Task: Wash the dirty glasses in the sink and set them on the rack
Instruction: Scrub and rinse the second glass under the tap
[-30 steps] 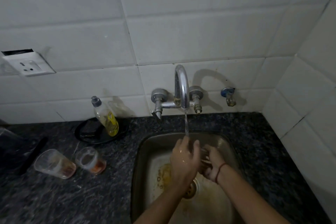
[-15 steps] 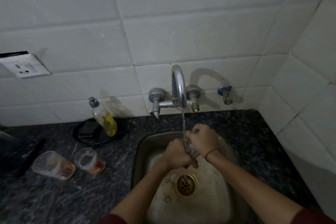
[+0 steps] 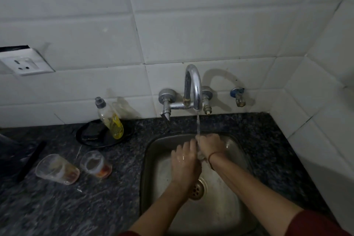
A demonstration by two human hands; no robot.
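Water runs from the chrome tap (image 3: 193, 90) into the steel sink (image 3: 235, 188). Under the stream my right hand (image 3: 211, 144) is closed around a clear glass (image 3: 201, 156), which is almost wholly hidden by my fingers. My left hand (image 3: 184, 165) presses against the glass from the left, over the drain (image 3: 198, 189). Two dirty glasses lie on the counter left of the sink: a larger one (image 3: 57, 169) on its side and a smaller one (image 3: 95, 165) with reddish residue. No rack is in view.
A dish soap bottle (image 3: 111, 119) with yellow liquid stands on a black plate (image 3: 104, 134) against the tiled wall. A dark object (image 3: 11, 157) sits at the far left of the granite counter (image 3: 67, 207). A wall socket (image 3: 24, 63) is upper left; a spare valve (image 3: 238, 96) is right of the tap.
Both hands shifted around the glass under the stream: my left hand rose from below it to cover its left side, and my right hand stays wrapped on it.
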